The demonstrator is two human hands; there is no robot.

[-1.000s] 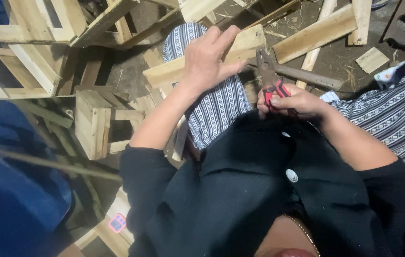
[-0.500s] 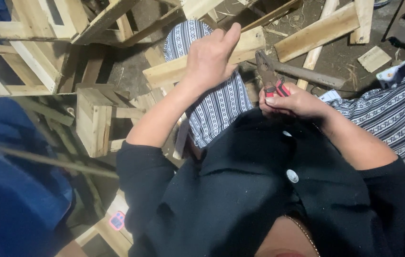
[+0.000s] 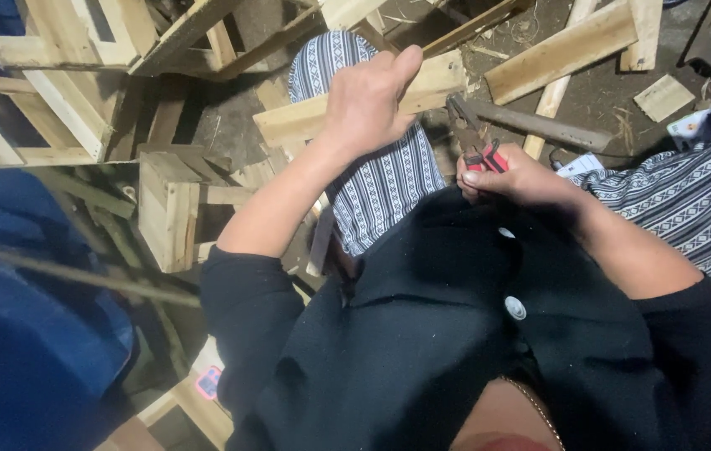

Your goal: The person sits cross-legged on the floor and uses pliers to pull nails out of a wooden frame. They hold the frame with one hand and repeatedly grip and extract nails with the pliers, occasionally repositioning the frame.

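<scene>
My left hand (image 3: 368, 104) is closed over a pale wooden plank (image 3: 435, 83) that lies across my patterned knee (image 3: 384, 179). My right hand (image 3: 514, 177) grips red-handled pliers (image 3: 474, 138). Their dark jaws point up toward the plank's near edge, just right of my left hand. I cannot see what the jaws touch. My black shirt with white buttons fills the lower part of the view.
Broken pallet pieces and loose planks lie all around: a slatted frame (image 3: 55, 75) at upper left, a wooden block (image 3: 167, 209) at left, long boards (image 3: 560, 50) at upper right. A dark metal bar (image 3: 539, 125) lies behind the pliers. Blue fabric (image 3: 30, 334) covers the lower left.
My left hand has curled from spread fingers into a closed grip on the plank. The right hand with the pliers has stayed in about the same place.
</scene>
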